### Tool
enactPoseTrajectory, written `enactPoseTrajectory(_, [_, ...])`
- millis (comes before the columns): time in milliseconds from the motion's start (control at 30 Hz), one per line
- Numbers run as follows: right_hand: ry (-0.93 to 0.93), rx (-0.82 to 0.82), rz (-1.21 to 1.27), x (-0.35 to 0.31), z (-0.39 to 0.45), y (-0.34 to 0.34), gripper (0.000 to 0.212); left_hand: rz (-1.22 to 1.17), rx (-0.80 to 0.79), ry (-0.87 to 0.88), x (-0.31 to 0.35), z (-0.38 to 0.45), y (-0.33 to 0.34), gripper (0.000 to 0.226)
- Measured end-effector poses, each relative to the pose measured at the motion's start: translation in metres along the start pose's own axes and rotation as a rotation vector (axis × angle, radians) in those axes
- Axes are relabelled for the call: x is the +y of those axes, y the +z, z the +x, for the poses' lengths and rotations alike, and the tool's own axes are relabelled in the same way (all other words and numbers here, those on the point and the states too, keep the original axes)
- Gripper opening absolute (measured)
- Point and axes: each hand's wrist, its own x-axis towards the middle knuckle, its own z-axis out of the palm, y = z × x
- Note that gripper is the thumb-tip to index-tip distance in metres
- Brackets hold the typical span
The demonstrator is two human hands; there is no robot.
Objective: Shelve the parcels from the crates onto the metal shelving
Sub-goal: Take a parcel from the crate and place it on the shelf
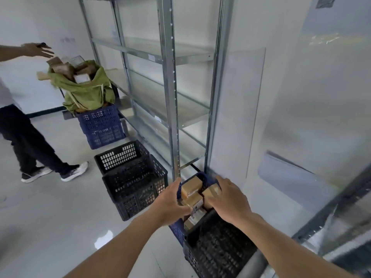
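Your left hand (170, 201) and right hand (228, 199) both curl around brown parcels (191, 187) in the blue crate (177, 230). The metal shelving (170, 81) stands just behind it.

Shiny grey metal shelving (170, 81). Perforated plastic crates, blue (100, 125) and matt black (132, 175). Brown cardboard parcels (191, 186) with paper labels. Crumpled green cloth sack (86, 91). Smooth, glossy grey floor (60, 217) reflecting light.

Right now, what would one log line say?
stage: picking | left hand, right hand: on parcels in blue crate | metal shelving: bare
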Motion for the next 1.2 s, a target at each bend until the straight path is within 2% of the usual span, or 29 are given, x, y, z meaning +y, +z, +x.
enactPoseTrajectory(133, [0.121,0.009,-0.039,0.001,0.049,-0.002,0.065,0.025,-0.089,0.042,-0.013,0.068,-0.022,0.091])
enactPoseTrajectory(333, [0.259,0.068,0.032,-0.011,0.111,0.000,0.058,0.072,-0.201,0.052,-0.025,0.168,-0.061,0.075])
enactPoseTrajectory(467, [0.349,0.084,0.071,0.000,0.136,0.005,0.064,0.120,-0.265,0.091,-0.016,0.219,-0.062,0.083])
enactPoseTrajectory(567, [0.416,0.098,0.101,0.020,0.160,0.008,0.066,0.118,-0.330,0.108,-0.009,0.258,-0.052,0.087])
enactPoseTrajectory(833, [0.549,0.039,0.214,0.082,0.226,0.036,0.063,0.185,-0.397,0.082,-0.004,0.345,-0.022,0.079])
enactPoseTrajectory(967, [0.577,-0.014,0.245,0.108,0.257,0.063,0.062,0.218,-0.407,0.026,-0.019,0.389,-0.003,0.068])
enactPoseTrajectory(1067, [0.603,-0.060,0.260,0.123,0.276,0.088,0.063,0.241,-0.426,-0.005,-0.048,0.427,0.025,0.077])
enactPoseTrajectory(1200, [0.652,-0.086,0.302,0.145,0.301,0.132,0.062,0.263,-0.474,-0.027,-0.070,0.469,0.061,0.068])
